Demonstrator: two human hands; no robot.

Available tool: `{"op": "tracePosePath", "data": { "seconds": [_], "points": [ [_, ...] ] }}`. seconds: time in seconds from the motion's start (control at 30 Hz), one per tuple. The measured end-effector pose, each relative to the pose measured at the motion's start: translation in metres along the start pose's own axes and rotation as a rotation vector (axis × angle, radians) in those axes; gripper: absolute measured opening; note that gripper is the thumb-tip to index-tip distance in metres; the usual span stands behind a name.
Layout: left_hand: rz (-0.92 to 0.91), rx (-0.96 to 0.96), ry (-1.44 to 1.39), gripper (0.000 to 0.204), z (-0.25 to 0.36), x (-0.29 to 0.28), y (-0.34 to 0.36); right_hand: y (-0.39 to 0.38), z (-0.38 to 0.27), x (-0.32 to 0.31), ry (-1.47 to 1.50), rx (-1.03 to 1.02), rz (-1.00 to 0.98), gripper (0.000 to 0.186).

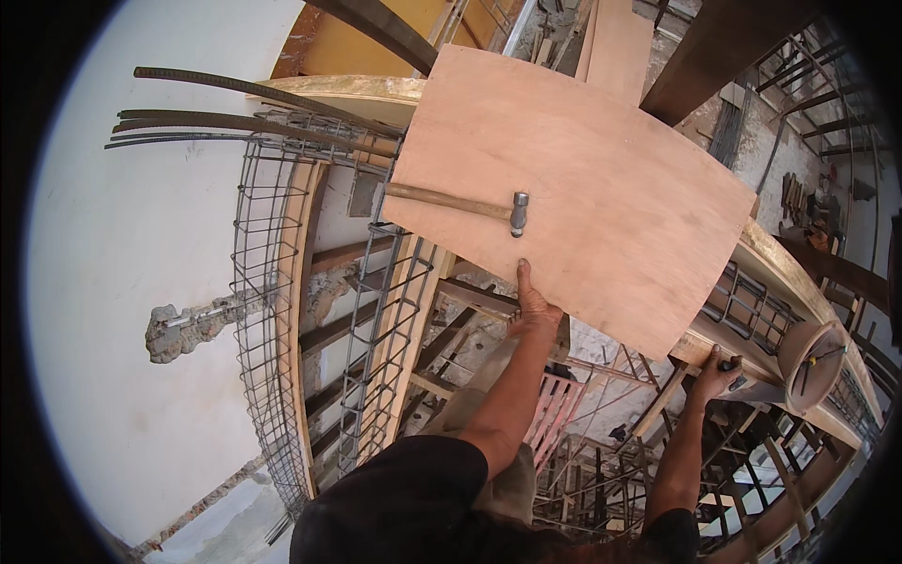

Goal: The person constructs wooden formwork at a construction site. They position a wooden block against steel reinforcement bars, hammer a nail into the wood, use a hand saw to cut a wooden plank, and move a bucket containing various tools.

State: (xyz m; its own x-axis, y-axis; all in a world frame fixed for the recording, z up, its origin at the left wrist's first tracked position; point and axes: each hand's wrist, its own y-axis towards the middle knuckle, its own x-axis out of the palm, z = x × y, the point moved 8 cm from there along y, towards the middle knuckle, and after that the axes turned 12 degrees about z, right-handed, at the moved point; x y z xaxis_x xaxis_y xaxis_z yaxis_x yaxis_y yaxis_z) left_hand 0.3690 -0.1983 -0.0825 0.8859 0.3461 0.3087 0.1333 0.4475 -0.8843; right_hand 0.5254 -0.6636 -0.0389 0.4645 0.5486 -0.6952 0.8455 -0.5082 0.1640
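Note:
A wide sheet of plywood (601, 197) lies across the wooden formwork in front of me. On top of it rests a hammer (518, 214) with a wooden handle and steel head, the handle reaching to the left edge. My left hand (536, 308) grips the near edge of the sheet, thumb on top, the other fingers mostly hidden beneath. At the right, my right hand (717, 376) is closed around a small dark object (730, 365), too covered to name. That hand sits against the formwork board (692, 350), just past the sheet's near right corner.
A round container (814, 368) with small items inside stands right of my right hand. Rebar cages (268, 273) run along the left by a white wall (141, 254). Rebar ends (188, 122) stick out leftward. Dark posts (709, 56) rise beyond. Timbers and a red rack (552, 414) show below.

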Motion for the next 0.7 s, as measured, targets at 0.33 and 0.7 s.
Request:
{"op": "tracePosePath", "data": {
  "seconds": [0.33, 0.7],
  "points": [
    [-0.006, 0.084, 0.048, 0.079, -0.005, 0.000, 0.003, -0.006, -0.012, 0.001, -0.070, 0.018, 0.047, 0.068],
    [0.050, 0.039, 0.227, 0.098, 0.006, 0.005, -0.047, -0.007, -0.017, -0.003, -0.038, 0.093, 0.014, 0.075]
  ]
}}
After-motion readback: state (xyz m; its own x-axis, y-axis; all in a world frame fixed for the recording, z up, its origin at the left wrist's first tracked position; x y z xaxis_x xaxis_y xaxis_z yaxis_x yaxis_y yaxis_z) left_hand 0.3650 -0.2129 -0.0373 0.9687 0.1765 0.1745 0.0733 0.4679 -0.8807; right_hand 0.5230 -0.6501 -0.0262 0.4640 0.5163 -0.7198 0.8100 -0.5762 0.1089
